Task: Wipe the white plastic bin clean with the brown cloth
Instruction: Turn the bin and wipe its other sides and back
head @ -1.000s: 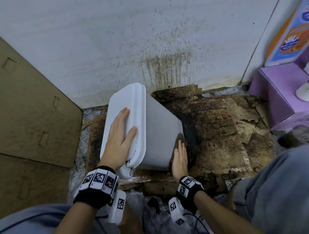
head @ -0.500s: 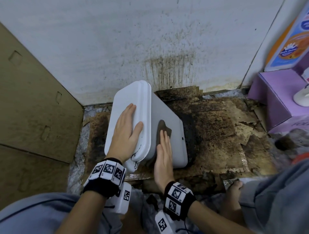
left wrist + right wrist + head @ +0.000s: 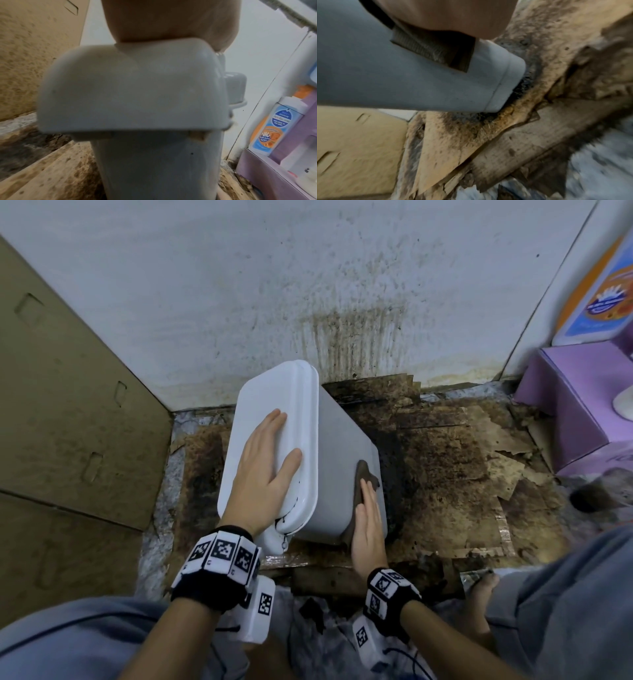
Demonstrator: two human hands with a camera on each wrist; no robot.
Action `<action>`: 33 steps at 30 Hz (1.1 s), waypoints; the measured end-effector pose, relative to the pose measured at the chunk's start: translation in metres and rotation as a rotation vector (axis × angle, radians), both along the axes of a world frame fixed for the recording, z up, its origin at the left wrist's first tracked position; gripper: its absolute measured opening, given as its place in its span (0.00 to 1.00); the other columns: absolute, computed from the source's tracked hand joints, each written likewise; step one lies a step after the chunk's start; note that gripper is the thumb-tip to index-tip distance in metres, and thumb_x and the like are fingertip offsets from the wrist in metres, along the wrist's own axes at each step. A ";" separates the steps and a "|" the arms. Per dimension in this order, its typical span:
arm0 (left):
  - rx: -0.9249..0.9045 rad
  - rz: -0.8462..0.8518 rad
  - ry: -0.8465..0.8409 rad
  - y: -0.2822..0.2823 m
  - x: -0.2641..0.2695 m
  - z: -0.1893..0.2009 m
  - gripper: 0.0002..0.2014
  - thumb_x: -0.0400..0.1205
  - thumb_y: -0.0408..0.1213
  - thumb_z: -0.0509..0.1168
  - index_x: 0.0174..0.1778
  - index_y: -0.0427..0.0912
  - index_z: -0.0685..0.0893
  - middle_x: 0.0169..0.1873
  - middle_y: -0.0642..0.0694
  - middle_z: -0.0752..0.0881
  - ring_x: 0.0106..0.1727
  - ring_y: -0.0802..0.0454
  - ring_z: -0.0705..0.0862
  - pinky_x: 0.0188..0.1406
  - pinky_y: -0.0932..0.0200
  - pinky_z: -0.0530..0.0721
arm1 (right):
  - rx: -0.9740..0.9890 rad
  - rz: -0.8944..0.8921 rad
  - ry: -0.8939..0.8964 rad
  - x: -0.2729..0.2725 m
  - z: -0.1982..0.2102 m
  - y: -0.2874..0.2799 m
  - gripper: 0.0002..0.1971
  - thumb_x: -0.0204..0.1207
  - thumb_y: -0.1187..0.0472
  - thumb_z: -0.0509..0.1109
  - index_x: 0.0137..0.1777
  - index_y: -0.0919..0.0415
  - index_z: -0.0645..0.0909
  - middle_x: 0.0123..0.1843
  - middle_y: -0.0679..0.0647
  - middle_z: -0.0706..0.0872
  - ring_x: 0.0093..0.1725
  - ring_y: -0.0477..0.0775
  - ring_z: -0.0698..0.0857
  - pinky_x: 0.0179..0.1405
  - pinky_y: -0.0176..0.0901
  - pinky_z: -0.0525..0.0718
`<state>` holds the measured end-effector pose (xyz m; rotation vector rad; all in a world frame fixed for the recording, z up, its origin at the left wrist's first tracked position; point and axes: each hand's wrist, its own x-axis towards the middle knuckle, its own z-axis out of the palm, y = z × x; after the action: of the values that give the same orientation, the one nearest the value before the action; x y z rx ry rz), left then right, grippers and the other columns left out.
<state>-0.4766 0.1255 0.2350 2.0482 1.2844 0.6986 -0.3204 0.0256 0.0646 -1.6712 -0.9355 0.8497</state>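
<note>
The white plastic bin [image 3: 337, 474] stands tilted on stained cardboard, lid leaning toward the left. My left hand [image 3: 265, 470] lies flat on the white lid [image 3: 274, 412], fingers straight; in the left wrist view the lid's end [image 3: 130, 89] fills the frame under my palm. My right hand [image 3: 368, 518] presses the brown cloth [image 3: 363, 479] flat against the bin's side near its bottom edge. The right wrist view shows the cloth [image 3: 435, 47] under my palm on the bin wall [image 3: 385, 75].
Mouldy, torn cardboard [image 3: 462, 474] covers the floor. A stained white wall [image 3: 308, 285] rises behind the bin. A cardboard panel [image 3: 68, 405] stands at the left. A purple box [image 3: 575, 405] and a soap bottle [image 3: 278, 125] sit at the right. My knees frame the bottom.
My right hand slid the cloth across the bin's side, from the bottom edge up toward the lid and back out to the bottom edge. The left hand stayed on the lid.
</note>
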 end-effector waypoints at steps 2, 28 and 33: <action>-0.009 0.004 -0.006 -0.001 -0.001 0.001 0.28 0.91 0.50 0.57 0.88 0.54 0.60 0.87 0.63 0.59 0.87 0.66 0.54 0.89 0.52 0.54 | -0.119 -0.067 0.060 0.007 -0.013 0.002 0.22 0.93 0.55 0.46 0.86 0.42 0.56 0.90 0.46 0.55 0.89 0.44 0.51 0.89 0.49 0.48; 0.055 0.028 0.083 -0.003 0.012 0.003 0.30 0.90 0.52 0.53 0.89 0.51 0.59 0.89 0.57 0.58 0.88 0.60 0.54 0.89 0.50 0.55 | 0.074 -0.136 0.231 -0.043 0.088 0.006 0.23 0.91 0.57 0.55 0.85 0.48 0.66 0.83 0.41 0.67 0.83 0.37 0.63 0.77 0.22 0.59; 0.040 0.023 0.083 -0.008 0.021 0.007 0.28 0.92 0.50 0.53 0.89 0.51 0.59 0.89 0.57 0.58 0.88 0.61 0.54 0.88 0.56 0.52 | 0.122 -0.139 0.237 -0.037 0.104 0.005 0.21 0.92 0.57 0.54 0.83 0.48 0.71 0.79 0.47 0.74 0.75 0.31 0.73 0.76 0.28 0.70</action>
<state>-0.4558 0.1179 0.2422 2.1171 1.3526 0.6613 -0.3572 0.0308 0.1684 -1.4755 -0.6869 0.8569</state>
